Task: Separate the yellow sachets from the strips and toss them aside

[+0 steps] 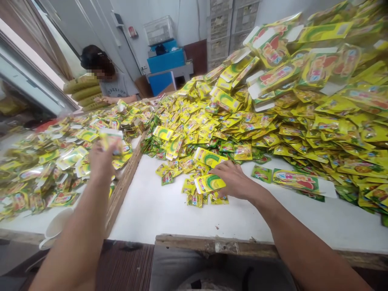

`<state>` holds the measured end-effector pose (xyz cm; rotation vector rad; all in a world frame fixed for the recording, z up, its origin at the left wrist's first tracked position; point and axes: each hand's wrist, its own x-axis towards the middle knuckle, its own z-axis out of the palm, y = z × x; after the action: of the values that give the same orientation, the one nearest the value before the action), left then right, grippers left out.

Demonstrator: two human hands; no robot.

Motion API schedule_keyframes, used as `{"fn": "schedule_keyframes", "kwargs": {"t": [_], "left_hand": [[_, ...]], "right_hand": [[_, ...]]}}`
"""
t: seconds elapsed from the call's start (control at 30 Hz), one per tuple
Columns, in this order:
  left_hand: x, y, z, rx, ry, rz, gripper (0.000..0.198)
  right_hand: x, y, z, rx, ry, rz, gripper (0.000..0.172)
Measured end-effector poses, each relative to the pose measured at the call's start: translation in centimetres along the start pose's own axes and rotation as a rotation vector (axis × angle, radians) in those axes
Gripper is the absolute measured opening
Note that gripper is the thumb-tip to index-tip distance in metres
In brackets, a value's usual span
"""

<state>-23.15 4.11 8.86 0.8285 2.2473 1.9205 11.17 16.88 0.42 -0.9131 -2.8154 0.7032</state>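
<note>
My left hand (101,159) is raised over the left-hand pile, smeared by motion. Its fingers close on a small carton (112,139) with a white end flap, blurred too. On the white tabletop, my right hand (233,180) curls its fingers over the right end of a yellow and green carton (207,184). Another yellow carton (210,157) lies just behind these fingers. Beneath and around the gripped carton are small yellow sachets (195,200). A few more sachets, yellow and green (167,178), lie to the left.
A tall heap of sachets and flat cartons (303,117) rises on the right. A wooden strip (124,190) divides it from the left pile of cartons (60,161). A white cup (57,224) stands near the front edge. Across the table sits another person (117,85) beside stacked sacks (86,93).
</note>
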Motion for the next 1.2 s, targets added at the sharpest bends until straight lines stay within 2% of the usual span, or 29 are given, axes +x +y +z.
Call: {"fn": "schedule_keyframes", "kwargs": {"t": [0.07, 0.1, 0.13, 0.17, 0.2, 0.27, 0.3, 0.4, 0.47, 0.53, 0.6, 0.63, 0.7, 0.73, 0.8, 0.9, 1.0, 1.07, 1.13, 1.2], "left_hand": [[2.1, 2.0, -0.9, -0.023, 0.247, 0.132, 0.048], [2.1, 2.6, -0.9, -0.043, 0.287, 0.17, 0.051], [1.3, 2.9, -0.6, -0.053, 0.247, 0.188, 0.05], [-0.1, 2.8, 0.0, -0.052, 0.136, 0.166, 0.044], [-2.1, 2.4, 0.9, -0.047, -0.032, 0.106, 0.037], [-7.0, 0.9, 3.2, -0.012, -0.401, -0.128, 0.038], [-9.5, 0.0, 4.5, -0.016, -0.541, -0.238, 0.042], [-15.4, -2.2, 7.8, -0.223, -0.77, -0.435, 0.046], [-16.9, -3.2, 8.6, -0.407, -0.774, -0.481, 0.044], [-16.4, -3.9, 8.1, -0.471, -0.673, -0.493, 0.044], [-14.4, -4.6, 6.4, -0.399, -0.509, -0.476, 0.05], [-13.2, -4.9, 5.4, -0.336, -0.432, -0.464, 0.052], [-10.9, -5.7, 3.5, -0.202, -0.337, -0.456, 0.054], [-10.0, -6.1, 2.8, -0.139, -0.334, -0.453, 0.053], [-9.0, -6.7, 2.2, -0.011, -0.416, -0.426, 0.047], [-9.3, -7.1, 3.1, 0.198, -0.569, -0.296, 0.037], [-10.9, -6.4, 4.4, 0.3, -0.682, -0.173, 0.028], [-12.1, -5.6, 4.8, 0.196, -0.776, -0.18, 0.027], [-13.2, -5.1, 4.7, 0.01, -0.82, -0.254, 0.033], [-14.2, -4.9, 4.4, -0.128, -0.807, -0.344, 0.039]], "right_hand": [[0.3, 0.2, 0.3, -0.002, 0.015, 0.002, 0.058], [0.4, 0.2, 0.3, 0.037, 0.033, 0.02, 0.054], [0.6, 0.2, 0.2, 0.1, 0.057, 0.052, 0.051], [0.7, 0.2, 0.0, 0.188, 0.087, 0.096, 0.049], [0.7, 0.1, -0.1, 0.304, 0.116, 0.143, 0.05], [0.9, -0.5, -0.1, 0.602, 0.163, 0.194, 0.051], [1.0, -0.9, 0.2, 0.759, 0.169, 0.179, 0.052], [1.4, -2.6, 1.6, 1.048, 0.081, 0.042, 0.049], [1.6, -3.6, 2.8, 1.026, 0.041, -0.026, 0.044], [1.8, -4.3, 3.8, 0.864, 0.129, -0.032, 0.038], [2.0, -4.7, 4.6, 0.614, 0.242, -0.067, 0.034], [2.1, -4.8, 4.9, 0.477, 0.259, -0.118, 0.036], [2.5, -5.2, 5.5, 0.22, 0.188, -0.247, 0.042], [2.7, -5.4, 5.6, 0.111, 0.13, -0.292, 0.039], [3.0, -5.9, 5.8, -0.058, 0.056, -0.291, 0.024], [3.1, -5.9, 5.5, -0.176, 0.089, -0.165, 0.024], [2.8, -4.7, 5.1, -0.126, 0.164, -0.072, 0.022], [2.6, -3.6, 4.7, 0.011, 0.247, 0.002, 0.019], [2.5, -2.8, 4.3, 0.269, 0.361, 0.112, 0.018], [2.6, -2.8, 4.0, 0.649, 0.45, 0.214, 0.028]]}}
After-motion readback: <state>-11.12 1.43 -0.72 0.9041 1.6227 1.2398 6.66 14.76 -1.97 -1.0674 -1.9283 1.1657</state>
